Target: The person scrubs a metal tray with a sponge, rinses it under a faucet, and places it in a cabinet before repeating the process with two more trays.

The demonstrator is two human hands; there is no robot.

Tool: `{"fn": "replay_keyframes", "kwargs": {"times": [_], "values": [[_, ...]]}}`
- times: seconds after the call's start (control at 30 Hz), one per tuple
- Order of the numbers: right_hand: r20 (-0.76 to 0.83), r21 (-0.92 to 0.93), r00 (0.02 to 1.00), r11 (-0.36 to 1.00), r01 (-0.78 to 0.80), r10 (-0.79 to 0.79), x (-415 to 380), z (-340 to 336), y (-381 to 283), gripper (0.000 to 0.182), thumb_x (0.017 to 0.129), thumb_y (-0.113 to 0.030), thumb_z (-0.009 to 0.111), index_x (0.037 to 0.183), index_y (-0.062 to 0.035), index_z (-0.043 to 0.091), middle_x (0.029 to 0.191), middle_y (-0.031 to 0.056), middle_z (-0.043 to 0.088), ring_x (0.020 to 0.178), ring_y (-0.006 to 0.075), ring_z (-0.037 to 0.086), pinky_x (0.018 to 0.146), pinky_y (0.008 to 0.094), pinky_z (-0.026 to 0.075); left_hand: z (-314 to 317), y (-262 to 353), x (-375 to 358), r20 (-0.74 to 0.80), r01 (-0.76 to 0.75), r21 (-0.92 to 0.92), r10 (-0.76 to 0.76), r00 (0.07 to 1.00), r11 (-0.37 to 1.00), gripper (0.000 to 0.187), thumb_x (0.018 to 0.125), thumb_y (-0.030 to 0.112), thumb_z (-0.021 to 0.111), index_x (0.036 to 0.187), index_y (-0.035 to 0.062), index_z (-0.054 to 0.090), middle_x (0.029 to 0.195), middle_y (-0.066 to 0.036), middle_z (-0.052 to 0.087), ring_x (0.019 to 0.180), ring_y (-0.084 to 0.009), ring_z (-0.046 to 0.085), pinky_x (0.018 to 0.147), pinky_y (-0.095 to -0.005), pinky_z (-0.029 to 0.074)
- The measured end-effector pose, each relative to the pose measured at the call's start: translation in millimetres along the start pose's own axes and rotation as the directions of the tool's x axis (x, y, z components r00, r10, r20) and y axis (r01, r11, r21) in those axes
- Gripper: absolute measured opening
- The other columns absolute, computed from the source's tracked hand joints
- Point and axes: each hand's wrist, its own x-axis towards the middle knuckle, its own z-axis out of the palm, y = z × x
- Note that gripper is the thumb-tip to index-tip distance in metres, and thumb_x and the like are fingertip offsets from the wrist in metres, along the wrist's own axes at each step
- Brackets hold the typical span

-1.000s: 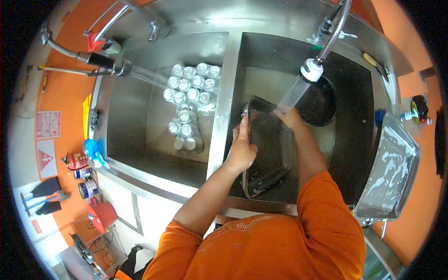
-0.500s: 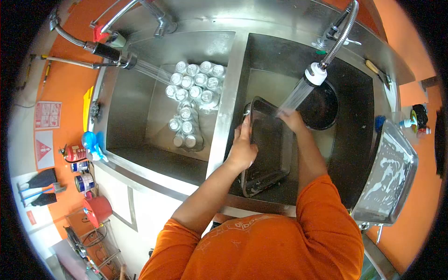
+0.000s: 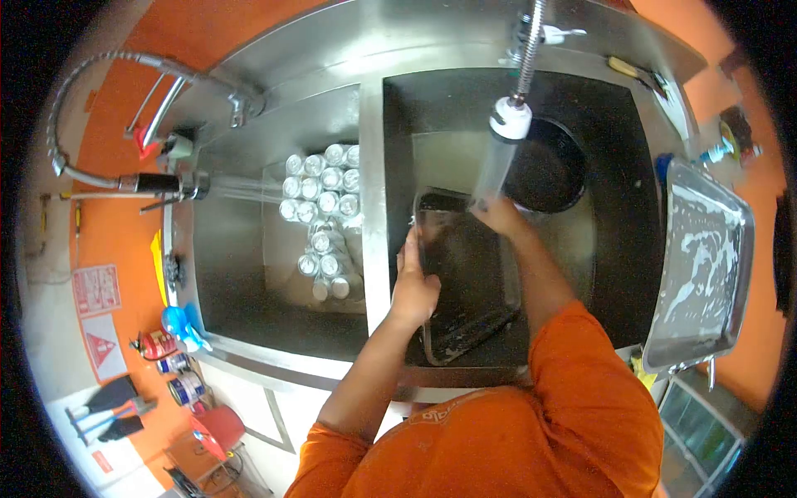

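Note:
A dark rectangular baking pan is tilted in the right sink basin, its near end low by the front wall. My left hand grips the pan's left side, fingers along the outer wall and thumb toward the inside. At the far right corner, my right hand is closed at the rim, its fingertips blurred under running water. A white spray head hangs above and pours onto that hand and corner. Just behind the right hand, a round black pan sits in the basin.
Several silver-topped cans stand in the left basin, where a second sprayer runs. A steel divider separates the basins. On the right leans a soapy metal tray. A blue spray bottle is at the left edge.
My view has turned to the right, so the sinks appear further left. The baking pan lies somewhat flatter. Both hands stay at its sides and the water keeps running.

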Motion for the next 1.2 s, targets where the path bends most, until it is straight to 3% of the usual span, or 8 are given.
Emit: {"fn": "replay_keyframes", "kwargs": {"times": [0.57, 0.77, 0.83, 0.9, 0.93, 0.97, 1.1, 1.2], "values": [[-0.103, 0.079, 0.994, 0.997, -0.023, 0.031, -4.4, 8.5, 0.6, 0.036, 0.071, -0.024, 0.062, 0.097, -0.001, 0.057, 0.092, 0.0186, 0.06, 0.084, 0.032, 0.058, 0.074, 0.0398, 0.046, 0.4, -8.9, 1.0, 0.037, -0.006, -0.059, 0.008, 0.999, 0.998, 0.083, 0.065, -0.008, 0.043, 0.136, 0.0152, 0.006, 0.128, -0.021, 0.029, 0.116, -0.0332, 0.036, 0.096, -0.0331, 0.03], [-0.182, 0.597, 0.971, 0.802, -0.015, 0.153, -12.2, 9.6, 2.9, 0.029, 0.074, -0.009, 0.058, 0.102, -0.0015, 0.055, 0.085, 0.0104, 0.062, 0.075, 0.0216, 0.058, 0.07, 0.0335, 0.046, 2.3, -18.0, 4.9, 0.014, -0.017, -0.291, 0.022, 1.0, 0.957, 0.077, 0.066, -0.012, 0.038, 0.136, 0.0101, 0.014, 0.127, -0.014, 0.037, 0.112, -0.0225, 0.041, 0.091, -0.0244, 0.033], [0.127, 0.801, 0.99, 0.583, -0.136, 0.057, -19.3, 24.0, -7.7, 0.048, 0.078, -0.011, 0.058, 0.121, -0.0038, 0.039, 0.091, 0.0077, 0.06, 0.076, 0.0157, 0.057, 0.069, 0.0272, 0.047, 1.3, -5.9, 3.7, -0.013, -0.06, -0.348, 0.059, 0.998, 0.936, 0.077, 0.064, -0.014, 0.036, 0.135, 0.0086, 0.015, 0.126, -0.013, 0.039, 0.111, -0.0222, 0.043, 0.089, -0.0239, 0.035], [-0.045, 0.316, 0.978, 0.926, 0.209, -0.205, -36.1, 52.8, -42.0, 0.068, 0.08, -0.032, 0.057, 0.129, 0.0009, 0.024, 0.129, 0.0213, 0.033, 0.12, 0.0295, 0.033, 0.099, 0.0405, 0.027, 6.5, -10.0, 10.5, -0.036, -0.099, -0.402, 0.093, 0.995, 0.91, 0.078, 0.063, -0.015, 0.035, 0.135, 0.008, 0.015, 0.126, -0.013, 0.039, 0.112, -0.0221, 0.043, 0.09, -0.0249, 0.034], [0.174, 0.271, 0.958, 0.946, 0.177, -0.229, -66.3, 39.7, -78.0, 0.076, 0.08, -0.039, 0.055, 0.131, 0.0027, 0.018, 0.138, 0.0227, 0.014, 0.129, 0.0309, 0.012, 0.104, 0.0422, 0.011, 8.5, -15.3, 14.0, -0.047, -0.118, -0.425, 0.109, 0.993, 0.897, 0.079, 0.062, -0.015, 0.035, 0.135, 0.0077, 0.015, 0.126, -0.013, 0.039, 0.112, -0.0221, 0.043, 0.091, -0.0253, 0.034], [-0.054, 0.22, 0.898, 0.872, 0.438, -0.437, -90.2, 71.7, -81.7, 0.077, 0.08, -0.04, 0.054, 0.132, 0.0026, 0.016, 0.138, 0.0236, 0.01, 0.129, 0.0336, 0.011, 0.104, 0.0433, 0.013, 11.2, -22.0, 16.4, -0.087, -0.158, -0.426, 0.133, 0.987, 0.891, 0.08, 0.06, -0.016, 0.033, 0.134, 0.0073, 0.016, 0.126, -0.013, 0.039, 0.112, -0.0218, 0.042, 0.093, -0.0268, 0.033], [0.136, 0.165, 0.982, 0.98, 0.11, -0.133, -103.8, 52.7, -81.0, 0.077, 0.081, -0.043, 0.05, 0.131, 0.0042, 0.016, 0.138, 0.0248, 0.007, 0.129, 0.0359, 0.01, 0.103, 0.0456, 0.015, 5.2, -2.2, 11.7, -0.1, -0.131, -0.362, 0.101, 0.99, 0.923, 0.078, 0.061, -0.016, 0.034, 0.134, 0.0068, 0.018, 0.123, -0.013, 0.041, 0.11, -0.0226, 0.044, 0.094, -0.0276, 0.033], [0.087, 0.208, 0.937, 0.926, 0.315, -0.338, -114.1, 63.1, -96.4, 0.076, 0.081, -0.044, 0.048, 0.131, 0.0041, 0.016, 0.138, 0.0244, 0.007, 0.129, 0.0357, 0.011, 0.102, 0.0461, 0.015, 1.9, 3.8, 11.6, -0.087, -0.062, -0.284, 0.039, 0.995, 0.957, 0.076, 0.063, -0.016, 0.035, 0.133, 0.0065, 0.019, 0.121, -0.013, 0.043, 0.108, -0.0229, 0.046, 0.093, -0.0275, 0.033]]}}
